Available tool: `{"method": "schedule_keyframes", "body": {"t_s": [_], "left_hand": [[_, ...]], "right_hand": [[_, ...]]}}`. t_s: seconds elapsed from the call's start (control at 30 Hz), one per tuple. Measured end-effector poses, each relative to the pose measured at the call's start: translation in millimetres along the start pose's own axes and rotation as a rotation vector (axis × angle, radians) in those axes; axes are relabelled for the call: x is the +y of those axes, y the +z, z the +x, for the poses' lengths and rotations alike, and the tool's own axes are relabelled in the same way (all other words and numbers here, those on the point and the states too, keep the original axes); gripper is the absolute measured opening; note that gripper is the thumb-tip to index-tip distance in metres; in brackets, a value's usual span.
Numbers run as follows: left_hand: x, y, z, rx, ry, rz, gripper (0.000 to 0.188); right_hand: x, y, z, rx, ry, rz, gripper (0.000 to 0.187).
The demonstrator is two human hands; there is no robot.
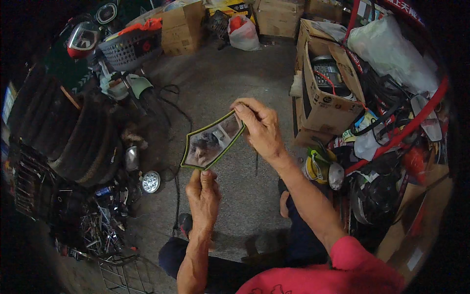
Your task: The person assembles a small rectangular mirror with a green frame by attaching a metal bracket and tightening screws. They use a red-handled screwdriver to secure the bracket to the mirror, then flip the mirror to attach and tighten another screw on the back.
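Observation:
Between my two hands, above the floor, is a flat angular mirror [210, 142] with a yellow-green and dark edge. Its glass reflects a blurry image. My left hand [202, 198] pinches the lower edge between thumb and fingers. At the mirror's upper right corner, my right hand [260, 128] grips it with the thumb on the front, the fingers partly hidden behind. The mirror is tilted, its right end higher in the picture than its left.
Dark tyres [90, 142] stand at the left, beside a round lamp [151, 182] and scattered tools [100, 228]. An open cardboard box [325, 100] with electrical gear stands at the right, near a red bar [406, 132]. A grey basket [128, 50] sits at the far left.

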State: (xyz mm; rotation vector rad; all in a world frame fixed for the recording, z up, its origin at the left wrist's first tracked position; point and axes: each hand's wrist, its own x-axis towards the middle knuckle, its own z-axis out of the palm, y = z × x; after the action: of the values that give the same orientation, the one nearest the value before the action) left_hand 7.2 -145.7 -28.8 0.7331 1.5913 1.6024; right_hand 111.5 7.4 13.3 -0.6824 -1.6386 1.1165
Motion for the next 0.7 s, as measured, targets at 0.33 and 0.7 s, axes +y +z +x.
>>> {"method": "schedule_keyframes", "body": {"t_s": [0.33,0.7], "left_hand": [[-9.4,2.2,3.6,0.102,0.043,-0.048,0.031],[2.2,3.6,8.6,0.228,0.108,-0.139,0.031]], "right_hand": [[9.3,19.0,-21.8,0.014,0.326,0.464,0.026],[15.3,38.5,-31.3,-0.047,0.583,0.720,0.023]]}}
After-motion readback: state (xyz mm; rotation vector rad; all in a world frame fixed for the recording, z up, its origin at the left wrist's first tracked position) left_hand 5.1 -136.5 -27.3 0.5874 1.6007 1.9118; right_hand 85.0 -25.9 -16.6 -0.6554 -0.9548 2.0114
